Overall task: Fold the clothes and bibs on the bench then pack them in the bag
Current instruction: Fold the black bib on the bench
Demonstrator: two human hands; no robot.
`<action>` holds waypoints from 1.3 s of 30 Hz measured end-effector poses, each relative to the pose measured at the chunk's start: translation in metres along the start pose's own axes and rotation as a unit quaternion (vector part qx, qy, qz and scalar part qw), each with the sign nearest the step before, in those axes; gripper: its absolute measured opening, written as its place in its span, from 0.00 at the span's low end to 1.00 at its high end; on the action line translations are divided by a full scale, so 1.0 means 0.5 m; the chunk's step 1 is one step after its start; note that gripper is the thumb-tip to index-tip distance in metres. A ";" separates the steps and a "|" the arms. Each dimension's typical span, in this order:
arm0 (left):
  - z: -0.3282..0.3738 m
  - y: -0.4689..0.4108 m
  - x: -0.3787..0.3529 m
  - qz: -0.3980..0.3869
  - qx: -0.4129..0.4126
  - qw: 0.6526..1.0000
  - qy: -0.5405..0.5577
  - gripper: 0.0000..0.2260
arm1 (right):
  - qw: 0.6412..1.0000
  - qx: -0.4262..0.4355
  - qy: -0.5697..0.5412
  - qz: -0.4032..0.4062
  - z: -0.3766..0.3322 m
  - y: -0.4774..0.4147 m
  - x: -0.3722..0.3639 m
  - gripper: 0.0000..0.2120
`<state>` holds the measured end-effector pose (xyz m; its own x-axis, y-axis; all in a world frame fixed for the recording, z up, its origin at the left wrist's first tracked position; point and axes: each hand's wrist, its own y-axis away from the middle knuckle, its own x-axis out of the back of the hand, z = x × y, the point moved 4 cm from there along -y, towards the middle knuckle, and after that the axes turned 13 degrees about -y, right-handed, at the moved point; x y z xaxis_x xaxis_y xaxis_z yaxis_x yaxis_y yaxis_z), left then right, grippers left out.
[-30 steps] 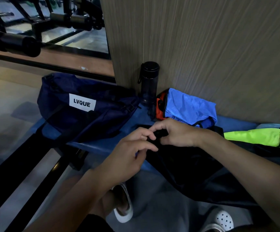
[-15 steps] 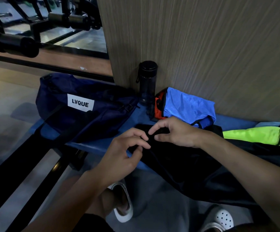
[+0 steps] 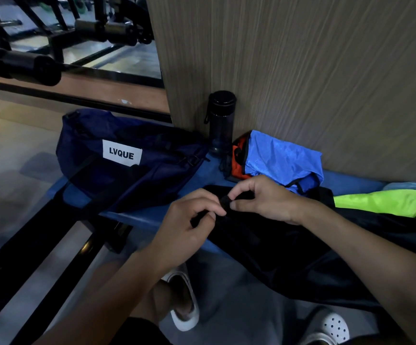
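A black garment (image 3: 284, 247) lies spread over the blue bench (image 3: 152, 216) and hangs off its front edge. My left hand (image 3: 184, 227) and my right hand (image 3: 266, 200) both pinch its near-left corner, fingertips almost touching. A navy bag (image 3: 127, 168) with a white LVQUE label sits on the bench's left end. Behind my right hand lies a blue bib (image 3: 281, 160) on top of an orange one (image 3: 239, 160). A neon yellow-green bib (image 3: 381, 201) lies at the right.
A dark water bottle (image 3: 220, 120) stands against the wood-grain wall (image 3: 314, 70) behind the bench. Black gym equipment (image 3: 40, 63) fills the upper left. My feet in white shoes (image 3: 184, 302) stand on the grey floor below the bench.
Both hands stay at the garment's corner; my fingers have closed tighter on the black fabric and lifted a small fold of it between them.
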<state>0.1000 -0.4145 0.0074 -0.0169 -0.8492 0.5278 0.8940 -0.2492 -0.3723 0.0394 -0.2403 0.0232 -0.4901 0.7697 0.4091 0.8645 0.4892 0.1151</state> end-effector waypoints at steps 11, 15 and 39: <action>0.005 -0.037 -0.025 -0.032 0.142 0.989 -0.040 0.04 | 1.000 0.020 -0.008 0.020 -0.008 0.023 0.019 0.06; 0.005 -0.030 -0.008 -0.052 0.147 0.987 -0.038 0.07 | 0.990 0.010 -0.088 0.109 -0.003 0.022 0.053 0.12; 0.004 -0.054 -0.023 0.013 0.127 0.992 -0.014 0.04 | 0.981 0.024 -0.171 0.085 -0.007 0.037 0.021 0.09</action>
<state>0.0768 -0.3970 0.0127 0.0173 -0.8392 0.5436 0.9779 -0.0992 -0.1843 0.0505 -0.2245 0.0326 -0.3557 0.9303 0.0898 0.9346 0.3548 0.0263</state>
